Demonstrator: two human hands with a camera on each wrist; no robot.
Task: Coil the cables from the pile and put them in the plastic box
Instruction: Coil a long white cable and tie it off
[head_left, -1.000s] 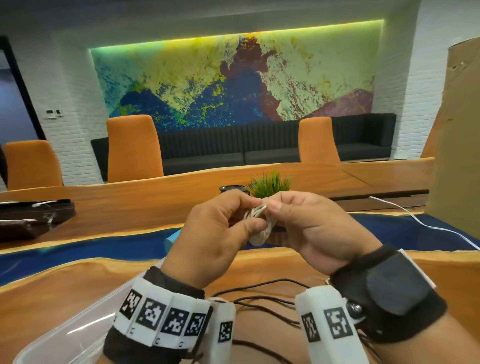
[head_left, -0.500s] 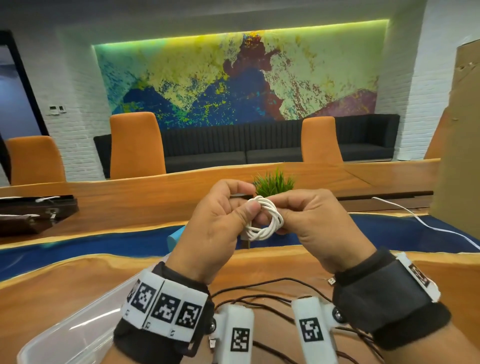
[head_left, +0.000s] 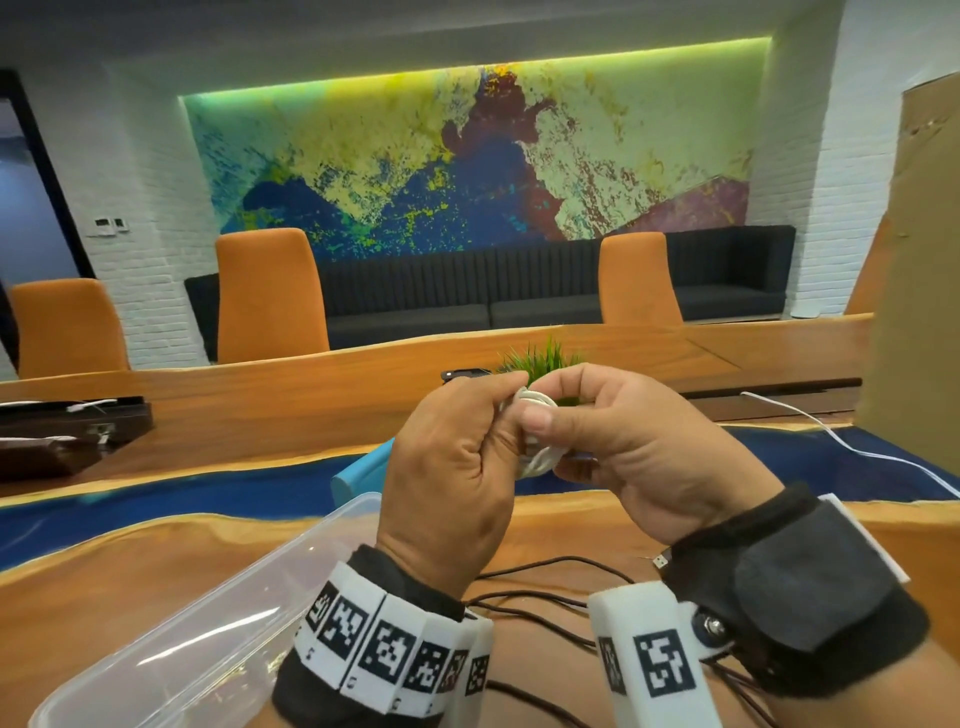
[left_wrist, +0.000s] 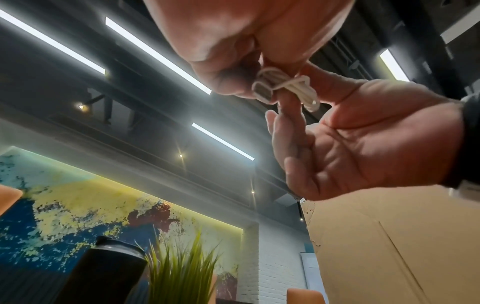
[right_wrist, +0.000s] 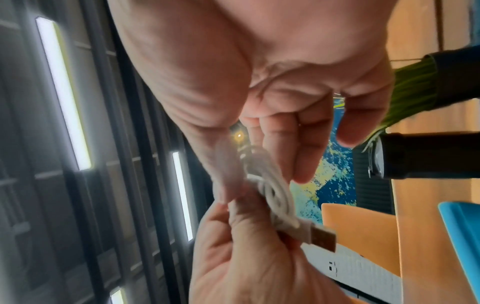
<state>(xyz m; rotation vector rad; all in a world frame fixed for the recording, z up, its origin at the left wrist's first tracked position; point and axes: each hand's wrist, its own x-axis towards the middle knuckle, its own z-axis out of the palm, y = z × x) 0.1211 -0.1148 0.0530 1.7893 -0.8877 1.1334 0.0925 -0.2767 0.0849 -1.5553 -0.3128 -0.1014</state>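
**White cable bundle being held between both hands above the table edge**

A small coiled white cable (head_left: 535, 441) is being pinched between the left hand (head_left: 452, 467) and the right hand (head_left: 644, 452), raised above the near edge of the orange wooden table (head_left: 130, 571). The left hand's thumb and fingers are being curled round the coil. On the right hand, the thumb and forefinger are being pressed on the bundle, while the remaining fingers (left_wrist: 288, 144) are being left loosely extended. In the right wrist view, a rectangular metal USB plug (right_wrist: 323, 239) is being left sticking out of the coil, beside the left thumb.

The clear rectangular plastic box (head_left: 171, 639) is being kept open at lower left, its far corner just beside the left wrist. Loose black cables (head_left: 540, 621) are being left lying on the table beneath the wrists. A tall brown cardboard sheet (head_left: 914, 312) is bounding the right side, and a green grass-like plant (head_left: 540, 358) is being partly hidden behind the hands.
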